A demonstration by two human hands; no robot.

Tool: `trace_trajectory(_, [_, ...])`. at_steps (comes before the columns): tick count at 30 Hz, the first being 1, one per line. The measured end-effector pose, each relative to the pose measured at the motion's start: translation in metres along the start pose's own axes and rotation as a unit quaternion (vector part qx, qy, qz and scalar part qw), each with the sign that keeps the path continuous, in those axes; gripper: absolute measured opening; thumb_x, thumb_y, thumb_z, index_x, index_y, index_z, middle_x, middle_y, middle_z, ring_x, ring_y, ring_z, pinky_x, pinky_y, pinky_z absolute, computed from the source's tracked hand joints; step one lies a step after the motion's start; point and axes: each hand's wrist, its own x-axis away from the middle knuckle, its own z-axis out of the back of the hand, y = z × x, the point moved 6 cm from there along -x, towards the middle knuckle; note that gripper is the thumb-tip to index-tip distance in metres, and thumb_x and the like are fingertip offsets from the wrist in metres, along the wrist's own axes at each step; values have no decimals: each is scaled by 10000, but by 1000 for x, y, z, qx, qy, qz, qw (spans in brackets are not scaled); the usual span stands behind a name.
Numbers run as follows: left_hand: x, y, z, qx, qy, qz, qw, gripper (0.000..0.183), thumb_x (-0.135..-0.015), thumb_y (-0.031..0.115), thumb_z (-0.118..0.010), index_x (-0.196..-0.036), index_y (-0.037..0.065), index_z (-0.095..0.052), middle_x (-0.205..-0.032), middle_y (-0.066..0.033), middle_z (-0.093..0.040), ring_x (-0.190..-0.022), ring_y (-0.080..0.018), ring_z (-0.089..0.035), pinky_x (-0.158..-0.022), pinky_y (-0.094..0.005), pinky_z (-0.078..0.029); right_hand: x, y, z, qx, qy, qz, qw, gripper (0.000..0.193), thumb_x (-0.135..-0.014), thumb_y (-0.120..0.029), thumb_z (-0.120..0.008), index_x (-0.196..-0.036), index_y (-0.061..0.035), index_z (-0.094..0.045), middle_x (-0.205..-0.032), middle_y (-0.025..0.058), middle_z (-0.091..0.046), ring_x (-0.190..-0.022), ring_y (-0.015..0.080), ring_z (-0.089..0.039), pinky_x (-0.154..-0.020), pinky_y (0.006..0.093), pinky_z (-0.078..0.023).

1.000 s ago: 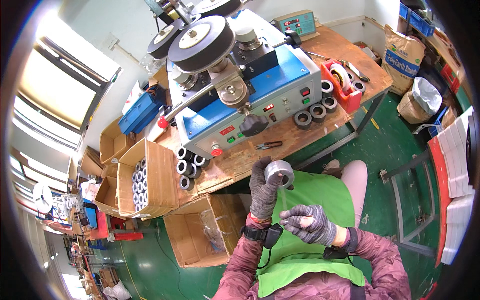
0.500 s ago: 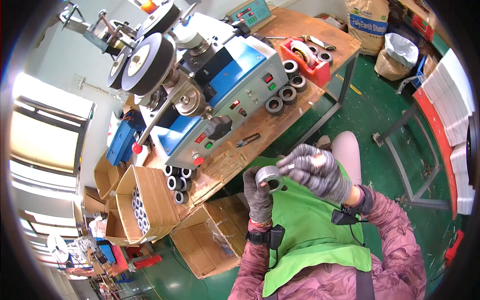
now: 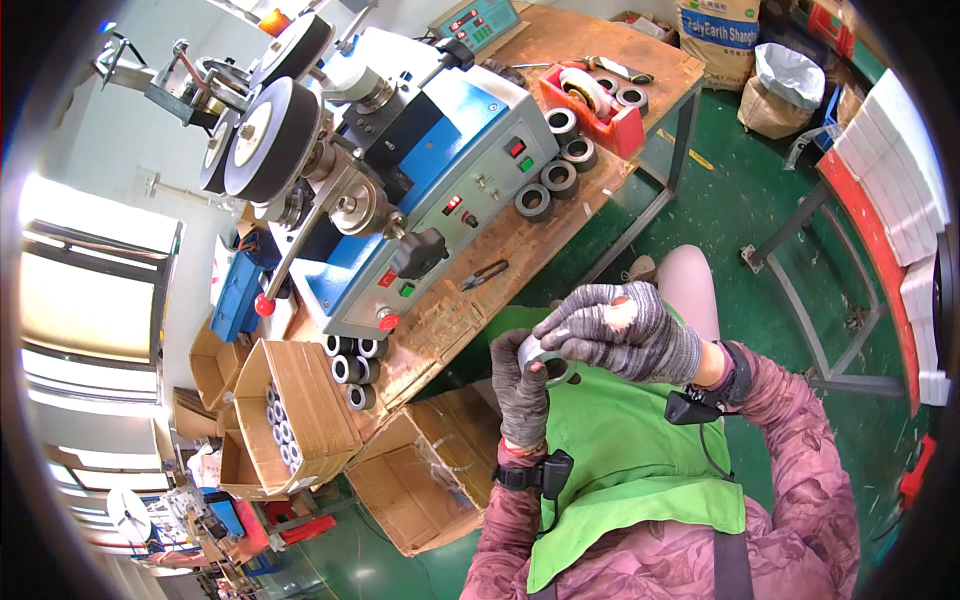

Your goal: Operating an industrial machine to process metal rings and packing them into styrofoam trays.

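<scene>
My left hand [image 3: 520, 400], in a grey knit glove, is closed around a smooth grey ring [image 3: 533, 350] held over my lap. The ring's open centre faces partly toward me. My right hand [image 3: 625, 335], in a striped grey glove with a worn hole on its back, reaches across from the right. Its fingers are pinched at the ring's upper edge, with a small white piece [image 3: 560, 334] at the fingertips. The glove covers part of the ring. Beneath both hands lies a green apron [image 3: 610, 440].
On the wooden bench [image 3: 450, 318] stands a blue-and-grey machine [image 3: 440, 220] with dark wheels [image 3: 275, 138]. Small snips [image 3: 485, 275], dark rings [image 3: 560, 178] and a red bin [image 3: 610, 125] lie around it. A carton [image 3: 300, 410] holds several rings; another carton [image 3: 410, 490] sits below.
My right hand has moved left and down onto the ring, bringing the small white piece to its edge. My left hand keeps its hold. The whole view has shifted slightly.
</scene>
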Motion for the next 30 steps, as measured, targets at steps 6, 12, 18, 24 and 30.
trace_trajectory(6, [7,-4,5,-45,-13,-10,999,704,-691,535,-730,-1111,61,-423,-978,-89,-483,-791,-252,-597,-535,-406,-572,4,45,5,-71,25,-161,984,183,-883,-184,-582,-931,-34,-675,-842,69,-675,-754,167,-639,-675,280,-510])
trace_trajectory(12, [17,-6,-5,19,-44,38,998,704,-664,536,-751,-1100,77,-444,-998,-88,-502,-831,-254,-602,-613,-386,-570,67,106,-42,-396,27,-461,794,241,-905,-213,-553,-996,-15,-657,-738,71,-642,-423,55,-475,-412,195,-452])
trace_trajectory(18, [4,2,-4,-59,-82,26,994,754,-763,673,-556,-1123,15,-481,-972,-77,-553,-847,-205,-601,-772,-304,-489,72,104,-39,-386,44,-479,788,253,-910,-193,-539,-1002,19,-643,-750,90,-635,-418,64,-474,-424,221,-485])
trace_trajectory(24, [3,10,-19,-166,-45,33,985,579,-917,531,-424,-900,-13,-621,-809,-97,-643,-693,-157,-594,-617,-274,-475,77,109,-43,-388,48,-484,783,262,-911,-213,-539,-984,15,-648,-756,74,-634,-412,66,-474,-433,220,-485])
trace_trajectory(30, [4,-16,-3,-77,120,118,983,533,-929,478,-442,-698,19,-586,-616,-55,-566,-546,-151,-551,-520,-282,-455,63,141,23,97,-14,-333,938,434,-826,-433,-616,-759,-5,-647,-644,159,-584,-534,238,-578,-536,356,-462])
